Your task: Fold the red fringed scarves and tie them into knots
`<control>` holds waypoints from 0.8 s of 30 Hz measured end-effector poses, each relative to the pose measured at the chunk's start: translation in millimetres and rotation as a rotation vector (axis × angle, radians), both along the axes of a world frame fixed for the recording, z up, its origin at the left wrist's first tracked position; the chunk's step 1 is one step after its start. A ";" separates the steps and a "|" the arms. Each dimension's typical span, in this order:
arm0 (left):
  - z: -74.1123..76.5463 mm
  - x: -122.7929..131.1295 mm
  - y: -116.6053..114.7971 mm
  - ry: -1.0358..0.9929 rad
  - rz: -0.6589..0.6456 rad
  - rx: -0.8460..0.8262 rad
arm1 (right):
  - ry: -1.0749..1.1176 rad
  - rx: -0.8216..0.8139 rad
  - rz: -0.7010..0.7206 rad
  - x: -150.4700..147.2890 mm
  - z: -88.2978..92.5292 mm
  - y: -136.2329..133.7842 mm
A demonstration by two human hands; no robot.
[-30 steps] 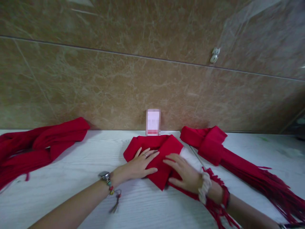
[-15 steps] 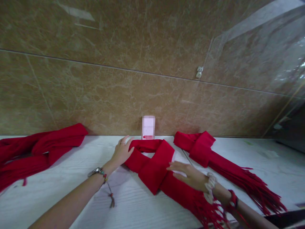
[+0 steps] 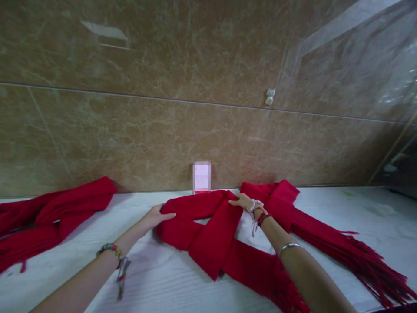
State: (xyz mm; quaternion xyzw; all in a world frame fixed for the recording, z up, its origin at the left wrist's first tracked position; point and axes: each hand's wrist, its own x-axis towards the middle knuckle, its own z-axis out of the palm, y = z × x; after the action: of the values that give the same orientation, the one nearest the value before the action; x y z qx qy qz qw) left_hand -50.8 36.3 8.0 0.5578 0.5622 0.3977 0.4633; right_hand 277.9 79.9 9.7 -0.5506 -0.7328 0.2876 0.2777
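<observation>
A red scarf (image 3: 213, 243) lies in front of me on the white tabletop, folded into a loop with one part crossing over the other. Its fringed tail runs down to the lower right. My left hand (image 3: 158, 217) grips the loop's left end, thumb on top and fingers hidden behind the cloth. At the loop's upper right corner, my right hand (image 3: 243, 202) is closed on the edge, thumb on top. My right forearm passes above part of the fringed tail.
Another looped red scarf (image 3: 276, 202) with a fringe lies to the right. A loosely folded red scarf (image 3: 78, 204) is at the left. Behind stands a brown marble-tiled wall (image 3: 146, 134), with a pale blurred phone-like rectangle (image 3: 202, 177) against it and a small white figure (image 3: 269, 96) higher up.
My right hand has moved up from the crossing to the loop's upper right corner and taken hold. My left hand has shifted down-left to the loop's left end, which is drawn wider.
</observation>
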 end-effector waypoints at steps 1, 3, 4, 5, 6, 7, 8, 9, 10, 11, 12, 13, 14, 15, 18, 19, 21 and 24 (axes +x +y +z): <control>-0.5 -0.5 -1.7 0.006 0.016 0.017 | 0.028 -0.032 -0.001 2.3 -1.1 3.0; 0.8 -0.9 -4.2 0.017 0.038 0.044 | 0.086 -0.076 0.000 6.4 -0.7 4.8; 2.9 -0.9 -4.8 0.026 0.041 0.054 | 0.113 -0.081 -0.004 8.3 1.0 3.9; 5.9 -0.8 -5.1 0.035 0.033 0.065 | 0.136 -0.081 -0.009 10.5 4.0 1.9; 9.8 -0.3 -5.1 0.045 0.014 0.075 | 0.161 -0.075 -0.012 13.2 8.2 -1.3; 14.7 0.7 -5.0 0.052 -0.005 0.088 | 0.187 -0.063 -0.016 16.8 13.7 -5.8; 20.4 2.7 -4.9 0.058 -0.021 0.101 | 0.210 -0.045 -0.020 21.7 20.4 -11.8; 27.1 5.9 -5.1 0.059 -0.034 0.113 | 0.230 -0.019 -0.024 28.1 28.2 -19.5; 34.5 10.7 -5.8 0.057 -0.041 0.124 | 0.246 0.014 -0.031 36.1 37.0 -29.2; 42.4 17.6 -7.1 0.050 -0.050 0.133 | 0.258 0.056 -0.043 45.8 46.8 -40.8; 50.8 26.6 -9.2 0.040 -0.066 0.142 | 0.263 0.102 -0.062 57.0 57.6 -54.3; 59.4 37.8 -11.9 0.025 -0.092 0.156 | 0.265 0.148 -0.089 69.5 69.3 -69.0; 67.8 51.1 -15.0 0.004 -0.127 0.174 | 0.273 0.197 -0.123 83.2 82.1 -84.4; 75.7 66.3 -18.2 -0.022 -0.168 0.195 | 0.269 0.234 -0.160 97.7 96.0 -99.5; 95.0 118.5 -23.8 -0.109 -0.310 0.262 | 0.256 0.322 -0.259 143.0 142.6 -132.1; 99.3 136.2 -22.6 -0.137 -0.356 0.280 | 0.245 0.345 -0.288 157.4 158.5 -135.9; 104.3 168.8 -13.4 -0.199 -0.429 0.299 | 0.199 0.366 -0.343 182.2 186.4 -130.1; 100.1 206.0 17.0 -0.296 -0.454 0.261 | 0.054 0.320 -0.392 205.1 206.3 -93.7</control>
State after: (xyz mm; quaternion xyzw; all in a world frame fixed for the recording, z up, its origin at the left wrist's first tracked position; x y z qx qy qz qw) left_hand 155.2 53.4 108.1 0.6599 0.2934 0.4299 0.5419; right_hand 483.0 -13.8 216.0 -0.6233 -0.6405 0.1234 0.4314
